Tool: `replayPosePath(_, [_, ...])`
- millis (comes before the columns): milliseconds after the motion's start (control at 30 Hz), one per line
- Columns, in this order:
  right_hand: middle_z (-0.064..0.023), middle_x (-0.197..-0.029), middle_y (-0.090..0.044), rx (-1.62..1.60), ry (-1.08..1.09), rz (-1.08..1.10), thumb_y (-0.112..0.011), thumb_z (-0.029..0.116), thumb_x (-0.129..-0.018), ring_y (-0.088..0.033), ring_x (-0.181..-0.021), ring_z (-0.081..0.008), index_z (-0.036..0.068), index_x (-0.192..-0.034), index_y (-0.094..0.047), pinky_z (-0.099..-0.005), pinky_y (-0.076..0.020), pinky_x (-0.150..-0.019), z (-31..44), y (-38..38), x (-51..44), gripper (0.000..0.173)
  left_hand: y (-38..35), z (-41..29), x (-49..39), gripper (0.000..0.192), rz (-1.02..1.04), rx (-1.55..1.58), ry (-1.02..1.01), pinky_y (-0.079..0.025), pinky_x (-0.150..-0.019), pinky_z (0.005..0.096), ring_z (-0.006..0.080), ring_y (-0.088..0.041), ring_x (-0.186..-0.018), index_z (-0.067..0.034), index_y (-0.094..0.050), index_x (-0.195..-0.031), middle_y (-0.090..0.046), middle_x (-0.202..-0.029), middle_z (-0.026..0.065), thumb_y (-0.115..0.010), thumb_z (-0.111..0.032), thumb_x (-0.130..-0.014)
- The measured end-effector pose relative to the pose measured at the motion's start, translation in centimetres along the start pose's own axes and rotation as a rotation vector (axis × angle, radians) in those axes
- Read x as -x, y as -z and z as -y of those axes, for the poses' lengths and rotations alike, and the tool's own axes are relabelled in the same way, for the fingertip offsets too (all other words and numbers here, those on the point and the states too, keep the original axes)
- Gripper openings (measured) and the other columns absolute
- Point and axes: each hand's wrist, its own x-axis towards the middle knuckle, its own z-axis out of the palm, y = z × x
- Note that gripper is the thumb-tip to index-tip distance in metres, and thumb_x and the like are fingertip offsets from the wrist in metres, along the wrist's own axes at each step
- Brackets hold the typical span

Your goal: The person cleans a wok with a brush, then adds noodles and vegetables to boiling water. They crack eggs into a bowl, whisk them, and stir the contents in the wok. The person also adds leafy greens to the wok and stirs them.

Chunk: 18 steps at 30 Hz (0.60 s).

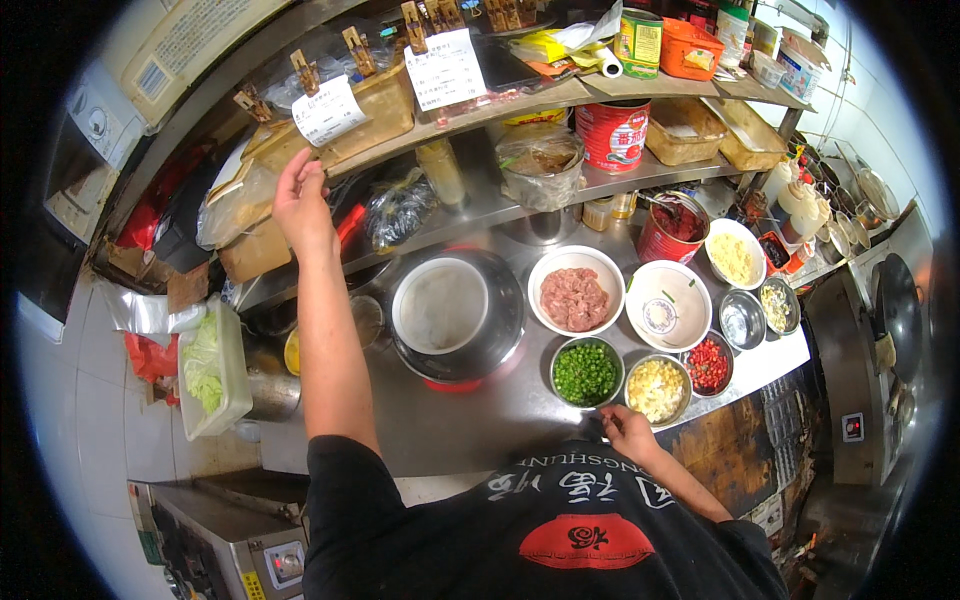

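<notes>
My left hand point(304, 199) is raised at the shelf, its fingers loosely bent just below a printed paper slip point(328, 111) held by a wooden clothespin point(304, 71); nothing shows in it. Low at the counter's edge, my right hand point(626, 431) has its fingertips close together near a steel bowl of chopped green pepper or scallion point(587, 373) and a steel bowl of chopped garlic point(657, 390). What those fingertips touch is unclear. Beyond are a white bowl of raw sliced meat point(576, 291), a nearly empty white bowl point(668, 306) and a bowl of chopped red chili point(707, 367).
A round pot or cooker with a white bowl point(439, 306) on top stands mid-counter. Leafy greens fill a plastic tub point(234, 367) at left. Above run shelves point(480, 217) with cans and trays. A wok point(900, 319) and squeeze bottles point(799, 202) are at right.
</notes>
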Motion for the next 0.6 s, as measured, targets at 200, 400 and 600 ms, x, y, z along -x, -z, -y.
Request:
replayPosePath(200, [-0.0082,-0.074,-0.063,0.045,-0.008,0.021,-0.058,0.003,-0.091,-0.059,-0.064,-0.0125,-0.003,-0.104,-0.062,-0.0283,-0.0485,-0.06,0.6,0.2,-0.1,0.015,0.7,4.2,3.5,0.028,0.095,0.023,-0.011,-0.044,-0.064,0.0207,0.0072,-0.054,-0.074,-0.002,-0.065,-0.116,-0.063,-0.093,0.0011,-0.06,0.0,-0.089])
replayPosePath(400, [-0.0198,-0.081,-0.065,-0.002,-0.13,-0.021,-0.061,0.01,-0.087,-0.065,-0.067,-0.029,-0.002,-0.106,-0.065,-0.0373,-0.0511,-0.062,-0.6,0.5,1.5,0.023,8.5,19.5,16.6,0.069,0.081,-0.914,0.04,-0.035,-0.109,0.0461,0.0401,-0.045,-0.127,0.004,-0.045,-0.134,-0.05,-0.135,0.0257,-0.071,-0.015,-0.074])
replayPosePath(600, [-0.0218,-0.084,-0.066,0.029,-0.248,-0.062,-0.062,0.01,-0.086,-0.065,-0.065,-0.0322,0.0,-0.106,-0.065,-0.0376,-0.0519,-0.062,-1.5,2.5,4.4,0.022,13.5,25.8,23.6,0.052,-0.022,-0.677,0.86,-0.05,-0.089,0.0467,0.0383,-0.06,-0.106,0.008,-0.052,-0.121,-0.059,-0.118,0.0244,-0.062,-0.008,-0.073])
